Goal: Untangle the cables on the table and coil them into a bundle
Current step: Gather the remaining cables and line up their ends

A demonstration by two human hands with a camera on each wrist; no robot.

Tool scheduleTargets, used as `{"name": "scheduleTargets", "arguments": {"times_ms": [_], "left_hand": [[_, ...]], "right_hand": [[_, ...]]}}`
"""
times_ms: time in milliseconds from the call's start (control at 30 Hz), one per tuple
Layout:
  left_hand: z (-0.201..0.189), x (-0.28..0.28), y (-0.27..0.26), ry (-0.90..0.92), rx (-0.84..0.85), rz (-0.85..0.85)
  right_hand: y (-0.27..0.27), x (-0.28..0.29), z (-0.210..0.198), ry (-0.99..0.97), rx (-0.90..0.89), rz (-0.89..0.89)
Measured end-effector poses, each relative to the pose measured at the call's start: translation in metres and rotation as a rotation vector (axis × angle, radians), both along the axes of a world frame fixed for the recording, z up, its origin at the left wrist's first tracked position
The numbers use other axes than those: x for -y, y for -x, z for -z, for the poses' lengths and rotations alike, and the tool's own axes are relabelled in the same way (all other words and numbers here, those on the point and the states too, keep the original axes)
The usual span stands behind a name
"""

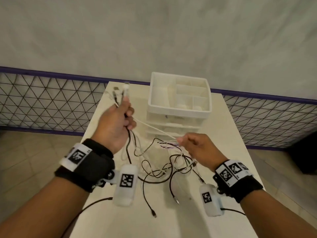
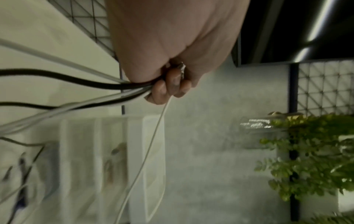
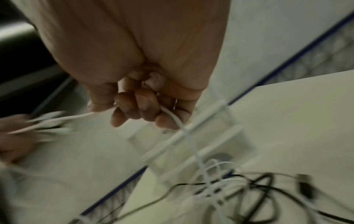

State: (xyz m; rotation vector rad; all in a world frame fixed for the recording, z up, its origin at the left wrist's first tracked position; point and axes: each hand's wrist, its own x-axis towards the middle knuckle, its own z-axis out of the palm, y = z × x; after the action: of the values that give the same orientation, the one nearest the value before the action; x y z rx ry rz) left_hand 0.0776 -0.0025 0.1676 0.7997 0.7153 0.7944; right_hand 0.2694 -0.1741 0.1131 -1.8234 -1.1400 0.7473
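White table (image 1: pixel 231 134) runs away from the person, with a white divided organizer (image 1: pixel 180 93) at the far end stacked on clear drawers. Tangle of black and white cables (image 1: pixel 164 167) lies mid-table, loose plug ends trailing toward the near edge. Left hand (image 1: pixel 116 124) is raised over the table, fist closed round a bunch of cable ends, plugs poking up past the thumb. Right hand (image 1: pixel 199 148) sits lower, fingers curled round one white cable (image 1: pixel 154 129) that runs taut between both hands (wrist view blurry but shows it passing through the fingers and down into the knot). Step looks like feeding that white cable out of the knot. Best done by sliding the right hand along it slowly, left holding firm, and stopping if a black loop tightens.
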Motion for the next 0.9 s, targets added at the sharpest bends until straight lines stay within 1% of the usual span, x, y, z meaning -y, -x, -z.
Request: {"name": "scheduleTargets", "arguments": {"times_ms": [100,167,233,267,333,367,400,433,500,567,633,667,767,833,900], "left_hand": [[-0.008,-0.029,0.021,-0.018,0.072,-0.109],[-0.010,-0.043,0.032,-0.029,0.092,-0.170],[-0.010,-0.050,0.041,-0.028,0.093,-0.222],[-0.010,-0.050,0.044,-0.026,0.068,-0.246],[-0.006,-0.048,0.046,-0.050,-0.040,-0.259],[-0.004,-0.044,0.044,-0.068,-0.088,-0.228],[-0.003,-0.039,0.040,-0.089,-0.114,-0.168],[-0.003,-0.030,0.033,-0.118,-0.130,-0.089],[-0.007,-0.006,0.016,-0.223,-0.197,0.072],[-0.012,0.019,-0.002,-0.374,-0.269,0.203],[-0.016,0.034,-0.015,-0.480,-0.308,0.290],[-0.017,0.037,-0.018,-0.486,-0.313,0.298],[-0.023,0.025,-0.012,-0.370,-0.302,0.222],[-0.025,0.008,-0.001,-0.312,-0.285,0.116],[-0.029,-0.010,0.012,-0.253,-0.256,0.003]], "right_hand": [[-0.028,0.019,0.014,0.110,-0.026,0.129],[-0.044,0.027,0.022,0.153,-0.072,0.199],[-0.055,0.031,0.025,0.201,-0.065,0.267],[-0.060,0.031,0.025,0.227,-0.053,0.311],[-0.062,0.024,0.017,0.243,-0.061,0.433],[-0.059,0.018,0.007,0.222,-0.051,0.479],[-0.051,0.010,-0.007,0.175,-0.034,0.485],[-0.042,0.001,-0.022,0.107,-0.002,0.440],[-0.012,-0.018,-0.056,-0.023,0.120,0.228],[0.021,-0.032,-0.083,-0.083,0.231,0.028],[0.039,-0.043,-0.096,-0.141,0.272,-0.045],[0.040,-0.046,-0.100,-0.167,0.270,-0.040],[0.021,-0.041,-0.105,-0.164,0.189,-0.024],[-0.003,-0.027,-0.097,-0.074,0.127,-0.013],[-0.028,-0.008,-0.081,0.026,0.020,0.064]]}}
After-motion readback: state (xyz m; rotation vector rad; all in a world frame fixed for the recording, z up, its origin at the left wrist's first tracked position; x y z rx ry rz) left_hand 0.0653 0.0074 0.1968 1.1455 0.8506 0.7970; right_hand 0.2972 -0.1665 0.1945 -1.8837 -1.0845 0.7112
